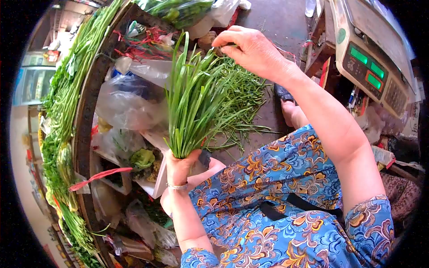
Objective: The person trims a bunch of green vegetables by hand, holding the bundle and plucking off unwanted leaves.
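An upright bunch of garlic chives is gripped near its lower ends by my left hand, its long green leaves fanning upward. My right hand is raised at the upper right of the bunch, thumb and fingers pinched together. A leaf tip runs up to those fingers and seems to be held between them, though the fingers partly hide it. Behind and below the bunch, a loose heap of chive trimmings lies on the dark floor.
A scale with lit green displays stands at the upper right. Bundled green vegetables line the shelf along the left. Plastic bags, red ties and a leafy scrap are beneath its edge. A foot rests beside the trimmings.
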The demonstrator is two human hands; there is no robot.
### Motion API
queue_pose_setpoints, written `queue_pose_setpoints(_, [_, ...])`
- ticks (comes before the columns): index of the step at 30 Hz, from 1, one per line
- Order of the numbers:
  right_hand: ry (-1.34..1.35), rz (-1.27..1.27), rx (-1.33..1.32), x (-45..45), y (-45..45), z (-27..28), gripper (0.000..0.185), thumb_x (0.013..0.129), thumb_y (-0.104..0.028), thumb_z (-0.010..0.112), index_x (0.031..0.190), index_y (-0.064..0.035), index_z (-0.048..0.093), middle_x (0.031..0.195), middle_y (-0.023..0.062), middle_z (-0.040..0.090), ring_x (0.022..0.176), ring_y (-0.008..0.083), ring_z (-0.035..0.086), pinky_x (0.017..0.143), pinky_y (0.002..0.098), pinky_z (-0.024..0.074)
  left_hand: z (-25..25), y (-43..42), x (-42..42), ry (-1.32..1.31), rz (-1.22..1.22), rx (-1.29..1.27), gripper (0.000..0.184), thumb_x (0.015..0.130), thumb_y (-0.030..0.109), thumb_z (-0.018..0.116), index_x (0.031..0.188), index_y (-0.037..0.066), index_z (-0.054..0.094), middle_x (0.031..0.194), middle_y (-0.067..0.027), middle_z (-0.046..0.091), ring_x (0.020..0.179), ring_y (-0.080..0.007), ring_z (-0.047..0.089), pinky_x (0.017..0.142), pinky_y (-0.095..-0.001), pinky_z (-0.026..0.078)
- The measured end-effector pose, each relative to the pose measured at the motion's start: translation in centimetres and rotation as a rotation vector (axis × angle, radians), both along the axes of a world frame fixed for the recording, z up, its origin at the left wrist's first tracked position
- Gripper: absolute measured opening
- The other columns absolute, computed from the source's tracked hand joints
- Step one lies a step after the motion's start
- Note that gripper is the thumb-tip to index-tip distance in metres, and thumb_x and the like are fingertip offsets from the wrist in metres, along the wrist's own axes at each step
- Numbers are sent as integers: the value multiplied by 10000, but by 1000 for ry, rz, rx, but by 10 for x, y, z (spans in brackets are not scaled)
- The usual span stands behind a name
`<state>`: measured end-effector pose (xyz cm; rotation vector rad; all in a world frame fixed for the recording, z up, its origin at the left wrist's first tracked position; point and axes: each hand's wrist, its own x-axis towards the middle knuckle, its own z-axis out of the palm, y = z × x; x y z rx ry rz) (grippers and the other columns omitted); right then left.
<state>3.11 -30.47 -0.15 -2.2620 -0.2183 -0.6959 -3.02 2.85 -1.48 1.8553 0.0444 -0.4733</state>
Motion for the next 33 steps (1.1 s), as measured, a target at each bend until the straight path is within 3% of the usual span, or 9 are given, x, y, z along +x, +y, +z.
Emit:
queue_pose_setpoints(4, [-82,145,122,1,14,7,147,869,-173,621,989,-119,686,816,111,595,834,301,615,742,392,491,2,-4,0,24,-20,48,136,748,-26,733,865,36,699,668,25,631,507,-55,507,459,-219,389])
queue_pose_setpoints(7, [-3,262,75,-2,17,7,206,861,-198,650,1058,-153,689,881,110,589,882,300,607,780,402,487,-2,1,0,20,-103,109,150,741,-1,751,876,41,702,700,32,645,551,-40,525,483,-207,407])
queue_pose_setpoints(11, [31,304,34,-3,22,4,151,863,-216,652,984,-128,673,915,118,573,943,320,591,813,408,481,-5,3,-1,7,-126,117,163,742,6,752,895,39,708,706,32,649,553,-43,530,494,-211,423])
queue_pose_setpoints(16, [37,144,30,-3,24,0,106,895,-148,559,890,-62,621,915,147,622,926,342,617,798,433,492,-1,2,0,66,-111,66,172,739,2,750,902,39,711,699,20,653,539,-51,533,485,-212,419])
queue_pose_setpoints(21, [2,11,117,4,14,2,106,909,-124,562,935,-23,574,821,147,613,816,325,625,731,389,501,1,2,-2,88,-84,2,174,733,-6,749,897,35,708,692,9,651,526,-59,530,473,-214,411])
queue_pose_setpoints(22, [-31,-39,54,6,8,2,135,893,-140,525,920,-63,633,877,153,651,883,359,631,759,444,505,1,2,-2,83,-77,17,170,733,-6,748,893,34,707,693,6,651,523,-62,530,473,-216,412])
queue_pose_setpoints(25, [-13,-86,35,-1,-2,3,123,876,-137,549,934,-89,646,894,127,653,900,336,627,810,452,478,3,3,-1,79,-64,25,193,733,-23,724,916,28,691,730,-14,657,543,-85,547,465,-233,422])
queue_pose_setpoints(28, [-101,-251,-253,-6,-6,1,114,839,-145,595,923,-116,666,915,93,659,923,301,627,855,462,419,3,3,-1,80,-58,17,222,735,-41,698,946,22,673,767,-34,664,566,-108,567,455,-249,432])
queue_pose_setpoints(33, [286,-144,-166,-11,-6,15,180,797,-119,602,954,-148,686,948,68,682,1023,275,602,864,454,364,3,1,-1,89,-9,-21,140,714,-40,726,841,18,706,685,-7,644,511,-84,529,468,-235,415])
